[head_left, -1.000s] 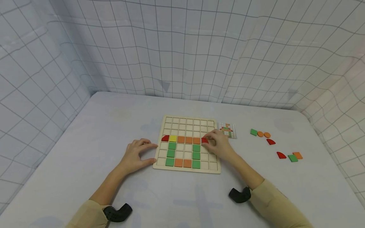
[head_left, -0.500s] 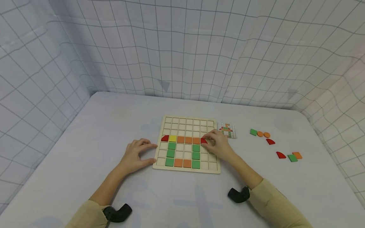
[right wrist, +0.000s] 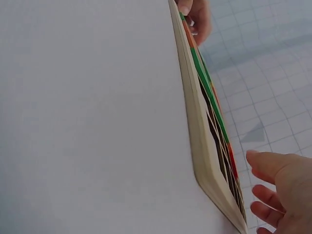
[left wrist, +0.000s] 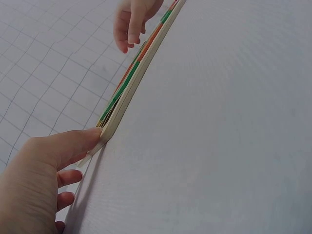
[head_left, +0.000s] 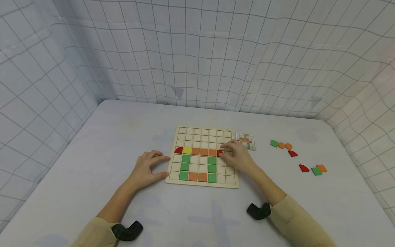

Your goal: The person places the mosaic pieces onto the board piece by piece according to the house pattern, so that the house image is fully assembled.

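A pale wooden grid board (head_left: 202, 184) lies on the table. My left hand (head_left: 149, 166) rests at its left edge, the thumb and fingertips spread along the side; in the left wrist view its thumb (left wrist: 87, 140) touches the board's corner. My right hand (head_left: 242, 160) is over the right part of the board, thumb and forefinger apart around a red quarter-circle tile (head_left: 218, 153), which they partly cover. In the right wrist view the thumb shows a small gap from that red tile (right wrist: 232, 161). Orange tiles (head_left: 204, 152) and a yellow square tile (head_left: 187, 150) fill the same row.
A small pattern card (head_left: 251, 141) lies right of the board. Farther right are loose tiles: a green square (head_left: 274, 143), an orange disc (head_left: 288, 146), red quarter-circles (head_left: 303, 168) and an orange square (head_left: 322, 168). A checked cloth (head_left: 197, 51) hangs behind.
The red quarter-circle tile has shifted slightly left into its cell beside the orange ones. My right thumb and forefinger have moved a little apart. The left hand stays put.
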A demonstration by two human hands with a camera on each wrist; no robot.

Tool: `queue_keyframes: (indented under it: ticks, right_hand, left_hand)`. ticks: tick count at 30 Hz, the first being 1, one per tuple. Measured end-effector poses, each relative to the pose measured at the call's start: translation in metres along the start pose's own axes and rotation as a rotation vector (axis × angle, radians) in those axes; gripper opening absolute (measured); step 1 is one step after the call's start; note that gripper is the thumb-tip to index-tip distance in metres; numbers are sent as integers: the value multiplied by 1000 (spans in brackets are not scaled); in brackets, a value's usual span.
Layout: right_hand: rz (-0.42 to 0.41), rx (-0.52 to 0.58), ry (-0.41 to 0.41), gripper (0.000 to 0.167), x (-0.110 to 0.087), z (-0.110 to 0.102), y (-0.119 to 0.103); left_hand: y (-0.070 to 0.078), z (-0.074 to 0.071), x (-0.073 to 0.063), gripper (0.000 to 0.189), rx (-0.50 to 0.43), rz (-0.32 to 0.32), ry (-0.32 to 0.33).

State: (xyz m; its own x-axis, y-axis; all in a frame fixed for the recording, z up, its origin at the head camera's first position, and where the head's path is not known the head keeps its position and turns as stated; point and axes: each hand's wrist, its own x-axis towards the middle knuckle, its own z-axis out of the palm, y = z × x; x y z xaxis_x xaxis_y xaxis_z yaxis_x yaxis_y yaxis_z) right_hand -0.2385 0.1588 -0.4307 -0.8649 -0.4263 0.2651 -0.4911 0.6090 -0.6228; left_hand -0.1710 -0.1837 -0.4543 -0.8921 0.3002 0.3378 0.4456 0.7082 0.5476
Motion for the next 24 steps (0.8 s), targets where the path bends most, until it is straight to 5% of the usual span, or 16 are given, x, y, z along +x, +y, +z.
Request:
queue_keyframes:
  ticks: [10,24]
  right_hand:
    - [102,56,182,29,-6,-48,22]
    - [345,-62,417,31,-55,-104,77]
  left_hand:
    - [1,-1,1,44,3,3,3]
    - [-1,0,1,44,5,3,3]
